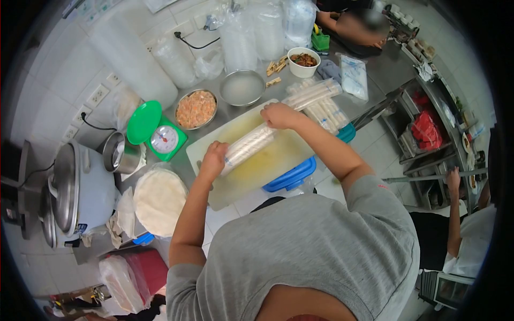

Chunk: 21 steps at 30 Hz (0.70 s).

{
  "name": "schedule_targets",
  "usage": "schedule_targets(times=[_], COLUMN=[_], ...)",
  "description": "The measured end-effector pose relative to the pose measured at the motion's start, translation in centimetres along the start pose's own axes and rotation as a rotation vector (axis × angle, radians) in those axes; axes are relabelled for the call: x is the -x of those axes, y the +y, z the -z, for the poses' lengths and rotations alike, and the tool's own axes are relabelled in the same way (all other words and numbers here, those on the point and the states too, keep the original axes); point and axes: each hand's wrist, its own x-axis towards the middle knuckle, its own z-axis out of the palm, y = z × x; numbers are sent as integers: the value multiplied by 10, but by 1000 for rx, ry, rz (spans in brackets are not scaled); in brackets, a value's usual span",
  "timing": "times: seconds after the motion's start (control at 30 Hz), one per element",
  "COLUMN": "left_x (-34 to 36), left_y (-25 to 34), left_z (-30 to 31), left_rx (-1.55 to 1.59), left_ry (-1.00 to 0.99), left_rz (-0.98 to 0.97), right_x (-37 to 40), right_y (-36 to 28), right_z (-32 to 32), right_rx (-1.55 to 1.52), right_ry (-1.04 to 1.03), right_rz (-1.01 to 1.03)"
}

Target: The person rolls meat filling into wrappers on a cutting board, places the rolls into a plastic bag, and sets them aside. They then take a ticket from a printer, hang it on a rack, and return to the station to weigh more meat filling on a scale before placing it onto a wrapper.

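A clear plastic bag of pale rolls (250, 147) lies slantwise over the cutting board (235, 187), whose surface has yellowish stains. My left hand (214, 156) is closed round its near left end. At the far right end, my right hand (278, 116) also grips the bag, fingers curled over it. Just beyond my right hand, more bagged rolls (324, 109) are piled at the board's far right side. A metal bowl of orange-pink chopped filling (196, 109) and a shallow metal pan (242, 88) stand behind the board.
A green dial scale (166, 140) and a stack of round pale wrappers (160, 195) stand left of the board. Farther left is a large lidded pot (91, 182). A white tub of dark food (303, 62) stands at the back. Other people (455, 214) are at right and top right.
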Motion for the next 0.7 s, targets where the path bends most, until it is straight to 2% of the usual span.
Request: schedule_targets(times=[0.07, 0.17, 0.23, 0.33, 0.43, 0.53, 0.7], left_x=[-1, -2, 0, 0, 4, 2, -40], left_y=[4, 11, 15, 33, 35, 40, 98], left_z=[1, 2, 2, 10, 4, -5, -30], left_rx=[-11, -64, -87, -172, -212, -259, -211], left_ry=[-41, -100, -108, -131, -266, -288, -288], left_rz=[-1, -18, -63, -90, 25, -82, -177], right_x=[11, 13, 12, 6, 13, 39, 103], right_y=[-11, -37, -58, -64, -59, -54, 0], right_z=[5, 8, -9, -30, -42, -32, 2], right_rx=[57, -91, 19, 4, -12, -3, -96], right_ry=[45, 208, 268, -64, -11, -53, 106], right_rz=[-127, 71, 274, 249, 253, 222, 206])
